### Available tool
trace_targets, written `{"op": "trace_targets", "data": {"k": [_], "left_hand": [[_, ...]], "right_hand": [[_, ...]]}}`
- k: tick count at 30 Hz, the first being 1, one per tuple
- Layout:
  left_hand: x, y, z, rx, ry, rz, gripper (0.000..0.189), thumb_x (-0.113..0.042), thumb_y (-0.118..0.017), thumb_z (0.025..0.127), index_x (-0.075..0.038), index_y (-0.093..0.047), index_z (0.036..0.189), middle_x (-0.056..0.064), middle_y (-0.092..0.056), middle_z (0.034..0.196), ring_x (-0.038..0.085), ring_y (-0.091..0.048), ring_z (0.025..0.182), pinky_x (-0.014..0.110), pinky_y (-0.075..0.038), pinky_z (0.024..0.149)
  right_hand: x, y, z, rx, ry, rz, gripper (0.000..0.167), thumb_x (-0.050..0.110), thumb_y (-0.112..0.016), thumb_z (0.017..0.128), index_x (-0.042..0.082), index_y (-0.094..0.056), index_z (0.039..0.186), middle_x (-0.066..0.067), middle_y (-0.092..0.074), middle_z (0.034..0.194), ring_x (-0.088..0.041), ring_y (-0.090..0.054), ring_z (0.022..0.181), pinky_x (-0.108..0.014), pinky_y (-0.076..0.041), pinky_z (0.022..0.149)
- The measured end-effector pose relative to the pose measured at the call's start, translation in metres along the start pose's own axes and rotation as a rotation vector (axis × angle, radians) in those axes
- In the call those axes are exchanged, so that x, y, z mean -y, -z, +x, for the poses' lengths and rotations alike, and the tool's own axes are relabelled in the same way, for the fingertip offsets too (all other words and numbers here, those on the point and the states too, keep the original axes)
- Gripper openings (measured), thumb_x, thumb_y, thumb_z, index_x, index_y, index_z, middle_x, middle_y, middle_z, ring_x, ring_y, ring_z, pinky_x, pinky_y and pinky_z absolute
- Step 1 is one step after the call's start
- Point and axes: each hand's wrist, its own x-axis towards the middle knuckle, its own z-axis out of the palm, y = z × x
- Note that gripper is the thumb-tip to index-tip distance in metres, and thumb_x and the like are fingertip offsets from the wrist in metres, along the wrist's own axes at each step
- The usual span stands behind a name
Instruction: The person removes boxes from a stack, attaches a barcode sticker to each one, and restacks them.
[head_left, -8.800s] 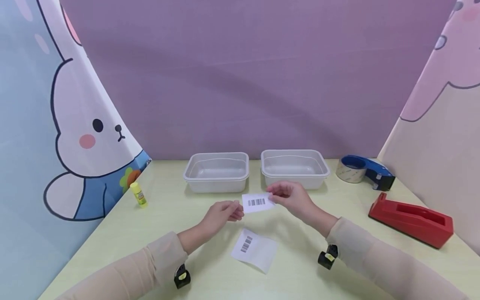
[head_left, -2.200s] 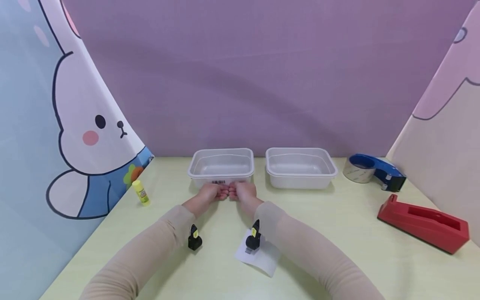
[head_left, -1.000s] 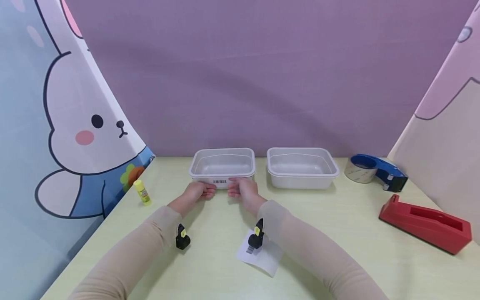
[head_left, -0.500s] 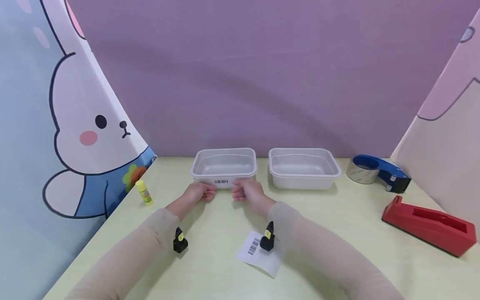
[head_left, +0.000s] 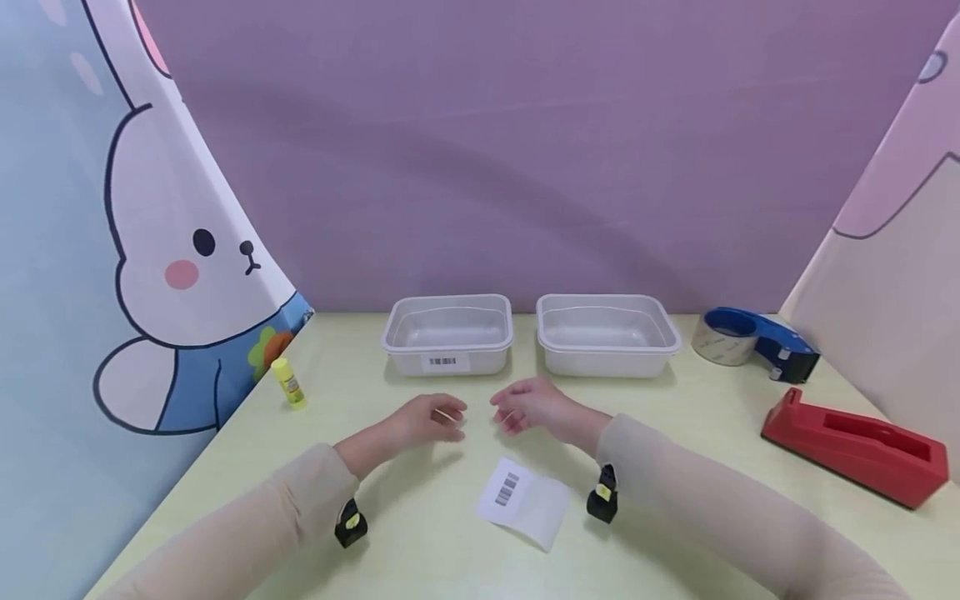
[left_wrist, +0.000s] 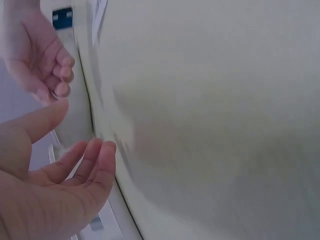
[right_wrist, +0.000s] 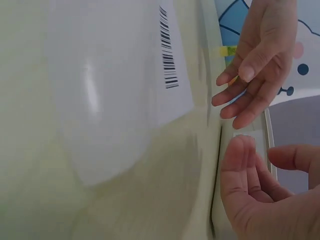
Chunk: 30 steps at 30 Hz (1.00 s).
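Both hands hover over the table, palms facing each other, with nothing held. My left hand (head_left: 426, 420) has relaxed, slightly bent fingers, in front of the left white plastic container (head_left: 450, 323). A white barcode label (head_left: 459, 363) lies flat on that container's front wall. My right hand (head_left: 542, 407) is also loose-fingered, a short gap from the left. Below it on the table rests a second barcode label (head_left: 523, 502), its right part lifting and curling; the right wrist view shows its glossy surface and barcode up close.
A second white container (head_left: 609, 367) stands to the right, without a label in sight. A yellow glue stick (head_left: 288, 383) stands at left. At right are a blue tape dispenser (head_left: 780, 340) with a clear roll and a red tape dispenser (head_left: 855, 446).
The first label went from between both hands onto the left container's front, where the fingers pressed along it. Both hands have since let go and drawn back toward the near side.
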Motion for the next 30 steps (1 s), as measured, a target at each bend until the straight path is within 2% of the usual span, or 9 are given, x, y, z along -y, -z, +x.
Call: {"op": "trace_targets", "data": {"k": [3,6,11,16,20,23,25,28,30], "left_hand": [[-0.012,-0.014,-0.006,0.052,-0.048,0.086,0.057,-0.012,-0.080,0.079,0.002,-0.056,0.129,0.017,-0.064,0.119,0.030,-0.061,0.110,0.038,-0.054,0.094],[-0.022,-0.027,-0.010,0.098,-0.113,0.162,0.065,-0.013,-0.083,0.075,0.002,-0.054,0.131,0.017,-0.062,0.123,0.032,-0.058,0.112,0.041,-0.053,0.094],[-0.033,-0.044,-0.015,0.132,-0.171,0.259,0.073,-0.014,-0.087,0.067,0.001,-0.055,0.131,0.016,-0.058,0.122,0.031,-0.056,0.108,0.039,-0.052,0.091],[-0.036,-0.055,-0.018,0.129,-0.184,0.361,0.074,-0.020,-0.090,0.064,-0.001,-0.059,0.128,0.015,-0.053,0.125,0.031,-0.049,0.116,0.045,-0.046,0.101],[-0.038,-0.059,-0.020,0.110,-0.177,0.433,0.066,-0.022,-0.090,0.065,-0.005,-0.062,0.123,0.011,-0.052,0.125,0.029,-0.046,0.119,0.044,-0.044,0.104],[-0.040,-0.061,-0.020,0.089,-0.173,0.429,0.057,-0.020,-0.090,0.065,-0.007,-0.065,0.114,0.008,-0.054,0.119,0.025,-0.048,0.114,0.039,-0.046,0.101],[-0.040,-0.062,-0.020,0.073,-0.166,0.395,0.049,-0.018,-0.090,0.064,-0.008,-0.065,0.105,0.005,-0.056,0.109,0.021,-0.050,0.106,0.034,-0.047,0.094],[-0.037,-0.064,-0.019,0.050,-0.152,0.288,0.037,-0.010,-0.087,0.067,-0.008,-0.061,0.093,0.001,-0.059,0.093,0.016,-0.054,0.089,0.025,-0.049,0.079],[-0.036,-0.066,-0.018,0.045,-0.121,0.184,0.030,-0.002,-0.083,0.071,-0.008,-0.060,0.089,0.001,-0.062,0.084,0.013,-0.056,0.079,0.021,-0.049,0.069]], "right_hand": [[-0.004,0.003,-0.010,0.037,0.015,-0.064,0.029,0.004,-0.053,0.094,-0.012,-0.060,0.118,-0.024,-0.070,0.098,-0.015,-0.065,0.070,-0.030,-0.059,0.070],[-0.007,0.005,-0.020,0.057,0.021,-0.111,0.027,0.003,-0.055,0.092,-0.010,-0.062,0.115,-0.018,-0.070,0.092,-0.015,-0.064,0.070,-0.030,-0.059,0.069],[-0.009,0.006,-0.036,0.057,0.012,-0.165,0.026,0.002,-0.060,0.087,-0.009,-0.064,0.110,-0.010,-0.069,0.084,-0.014,-0.063,0.069,-0.030,-0.059,0.067],[-0.011,0.007,-0.051,0.028,-0.020,-0.193,0.025,0.001,-0.061,0.083,-0.008,-0.065,0.106,-0.008,-0.068,0.081,-0.014,-0.062,0.069,-0.030,-0.059,0.066],[-0.017,0.008,-0.060,0.006,-0.032,-0.202,0.021,0.001,-0.063,0.083,-0.008,-0.066,0.103,-0.009,-0.068,0.079,-0.014,-0.062,0.068,-0.029,-0.059,0.065],[-0.021,0.007,-0.067,-0.007,-0.029,-0.203,0.019,0.000,-0.065,0.084,-0.009,-0.065,0.101,-0.010,-0.067,0.078,-0.014,-0.063,0.066,-0.029,-0.059,0.064],[-0.023,0.006,-0.071,-0.016,-0.018,-0.207,0.019,-0.001,-0.065,0.083,-0.009,-0.065,0.100,-0.010,-0.066,0.079,-0.014,-0.062,0.066,-0.030,-0.059,0.064],[-0.026,0.004,-0.075,-0.035,0.007,-0.229,0.016,-0.002,-0.067,0.083,-0.008,-0.067,0.098,-0.009,-0.066,0.079,-0.014,-0.062,0.064,-0.030,-0.059,0.063],[-0.027,0.002,-0.078,-0.051,0.028,-0.251,0.014,-0.002,-0.068,0.082,-0.006,-0.068,0.096,-0.007,-0.066,0.079,-0.014,-0.061,0.065,-0.029,-0.059,0.062]]}}
